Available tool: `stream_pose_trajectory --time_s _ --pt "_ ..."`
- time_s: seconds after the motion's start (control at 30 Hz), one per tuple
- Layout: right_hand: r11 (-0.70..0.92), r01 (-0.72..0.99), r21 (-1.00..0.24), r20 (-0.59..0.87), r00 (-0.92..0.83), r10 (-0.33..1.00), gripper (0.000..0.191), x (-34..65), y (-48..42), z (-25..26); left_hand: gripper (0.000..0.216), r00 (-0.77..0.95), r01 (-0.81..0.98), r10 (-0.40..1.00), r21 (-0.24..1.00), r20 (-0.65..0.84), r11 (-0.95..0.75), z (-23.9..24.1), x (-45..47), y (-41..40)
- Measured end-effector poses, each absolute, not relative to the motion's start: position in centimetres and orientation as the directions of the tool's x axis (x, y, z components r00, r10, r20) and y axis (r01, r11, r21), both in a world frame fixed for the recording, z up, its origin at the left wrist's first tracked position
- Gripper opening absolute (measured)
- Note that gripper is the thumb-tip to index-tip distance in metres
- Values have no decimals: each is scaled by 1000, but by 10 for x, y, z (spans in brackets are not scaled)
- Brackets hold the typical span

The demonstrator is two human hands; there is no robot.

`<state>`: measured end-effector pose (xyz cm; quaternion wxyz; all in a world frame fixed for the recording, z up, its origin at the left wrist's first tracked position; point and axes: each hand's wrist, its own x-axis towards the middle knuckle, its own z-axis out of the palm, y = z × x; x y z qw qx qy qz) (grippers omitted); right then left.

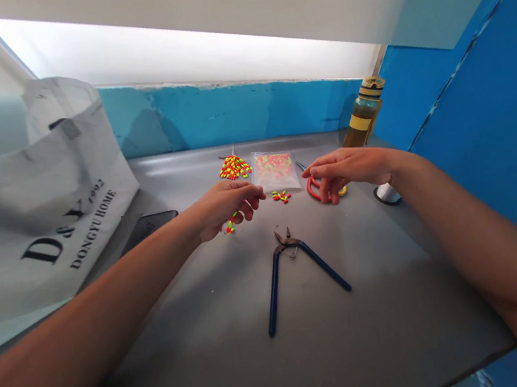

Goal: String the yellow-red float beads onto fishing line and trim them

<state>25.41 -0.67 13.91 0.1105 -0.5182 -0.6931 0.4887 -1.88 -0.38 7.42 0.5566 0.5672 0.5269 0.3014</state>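
My left hand (pixel 234 204) is closed in a pinch, thumb against forefinger, just left of a few small red-and-yellow beads (pixel 282 197) on the table. What it holds, if anything, is too small to make out. Below its fingers shows a little cluster of similar beads (pixel 230 226). My right hand (pixel 344 171) hovers over red-handled scissors (pixel 314 191), forefinger stretched left and the other fingers hanging down apart. I see nothing held in it. Blue-handled pliers (pixel 288 240) lie spread open nearer to me.
Behind the hands are a bead pile (pixel 235 168) and a clear bag of beads (pixel 276 171). A bottle (pixel 362 113) stands back right by a white cylinder (pixel 387 193). At left are a large printed bag (pixel 50 202) and a dark flat object (pixel 148 224) on the grey table (pixel 202 340).
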Motion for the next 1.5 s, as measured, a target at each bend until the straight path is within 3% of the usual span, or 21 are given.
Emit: stream_pose_trajectory --time_s 0.1,0.17,0.27,0.3,0.37,0.57,0.63,0.77,0.83,0.9,1.0,1.1,1.2,1.37,1.43,1.5 --pt "24 646 -763 -236 -313 920 33 259 2 140 18 215 212 943 954 -255 210 73 -18 -2" --pt "90 717 -691 -59 -180 982 33 261 12 132 16 200 186 944 956 -263 227 73 -17 -2" --pt "156 876 -456 308 -9 951 24 265 29 109 14 194 170 943 956 -272 240 73 -16 -2" --pt "154 913 -379 344 -16 939 21 267 35 100 14 198 164 941 956 -274 244 72 -16 -2" --pt "161 944 -289 299 -70 952 22 270 44 85 15 216 146 935 957 -280 252 72 -17 -2" --pt "211 961 -179 153 -185 971 33 268 48 75 20 265 114 930 966 -254 231 76 -19 -2" --pt "178 974 -139 27 -176 984 30 267 43 80 20 283 111 930 971 -236 213 77 -18 -4" --pt "-40 996 -76 -361 10 932 38 270 31 94 22 322 101 924 978 -206 182 81 -16 -8" --pt "-61 998 -29 -437 43 899 38 271 28 100 22 326 100 924 979 -198 175 83 -16 -10" --pt "-9 1000 17 -313 14 950 34 271 30 102 21 317 99 928 980 -196 173 84 -15 -11" --pt "36 999 23 -6 -36 999 33 268 38 93 20 295 97 936 981 -191 170 84 -15 -11" --pt "52 999 -8 -73 -53 996 47 264 45 74 18 285 98 940 981 -188 166 81 -14 -10" --pt "103 994 -20 -142 -105 984 49 261 45 58 14 281 65 937 979 -206 196 77 -14 -7" --pt "41 999 -14 -122 -42 992 55 255 43 54 12 346 -146 882 910 -319 387 68 -15 1" --pt "-38 997 -60 -81 33 996 62 254 43 60 12 383 -220 854 863 -352 454 65 -17 3" --pt "-109 975 -193 -57 100 993 74 257 43 70 13 418 -259 834 833 -360 489 63 -18 4"
